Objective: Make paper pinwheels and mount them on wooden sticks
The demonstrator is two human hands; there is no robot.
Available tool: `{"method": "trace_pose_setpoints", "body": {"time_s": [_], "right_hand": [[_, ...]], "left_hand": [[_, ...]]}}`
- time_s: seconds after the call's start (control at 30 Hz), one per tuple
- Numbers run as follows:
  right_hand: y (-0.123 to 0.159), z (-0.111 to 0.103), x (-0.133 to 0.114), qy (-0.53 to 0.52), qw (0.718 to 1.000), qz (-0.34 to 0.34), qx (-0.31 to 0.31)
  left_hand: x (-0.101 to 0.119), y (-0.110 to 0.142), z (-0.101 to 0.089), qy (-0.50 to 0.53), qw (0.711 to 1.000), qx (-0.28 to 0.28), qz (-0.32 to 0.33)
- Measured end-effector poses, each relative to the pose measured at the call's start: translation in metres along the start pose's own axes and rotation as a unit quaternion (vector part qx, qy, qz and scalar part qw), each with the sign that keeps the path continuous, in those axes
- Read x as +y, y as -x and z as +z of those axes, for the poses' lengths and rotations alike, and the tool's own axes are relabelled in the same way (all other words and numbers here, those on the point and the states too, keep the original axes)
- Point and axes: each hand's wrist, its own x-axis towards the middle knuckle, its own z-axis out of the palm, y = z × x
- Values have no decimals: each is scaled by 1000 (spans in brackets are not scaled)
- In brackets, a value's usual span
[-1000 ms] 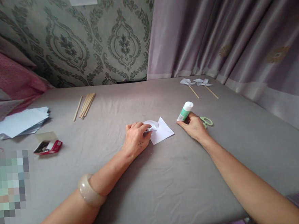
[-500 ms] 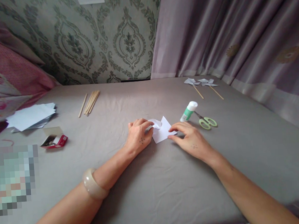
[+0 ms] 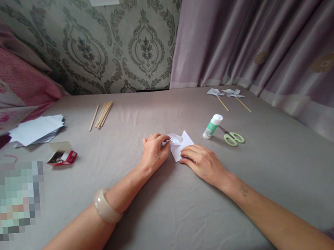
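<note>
A small white paper pinwheel (image 3: 187, 139) with partly folded blades lies between my hands at the middle of the table. My left hand (image 3: 156, 150) pinches its left side between thumb and fingers. At the lower right of the paper, my right hand (image 3: 202, 161) has thumb and fingers closed on a corner, bending it inward; the fingers hide part of that corner. A green and white glue stick (image 3: 212, 126) stands slightly tilted in view beyond my right hand. Beside it lie scissors (image 3: 233, 138) with light green handles.
Two finished paper pinwheels on sticks (image 3: 216, 92) lie at the back right. Several wooden sticks (image 3: 104, 115) are at the back left. Farther left are a stack of white paper (image 3: 37, 130), a small open red box (image 3: 63, 157) and a blurred-out item (image 3: 13, 200).
My right hand has moved left and slightly down, carrying the paper's right corner inward. My left hand keeps its pinch in nearly the same place. The view has shifted slightly.
</note>
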Motion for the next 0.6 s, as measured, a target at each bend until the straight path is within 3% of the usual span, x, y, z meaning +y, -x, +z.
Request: {"method": "trace_pose_setpoints", "body": {"time_s": [0.23,0.6], "right_hand": [[2,3,0,49,998,-40,8],[1,1,1,-11,1000,-15,15]], "left_hand": [[0,0,1,3,1000,-5,14],[-1,1,4,3,998,-40,41]]}}
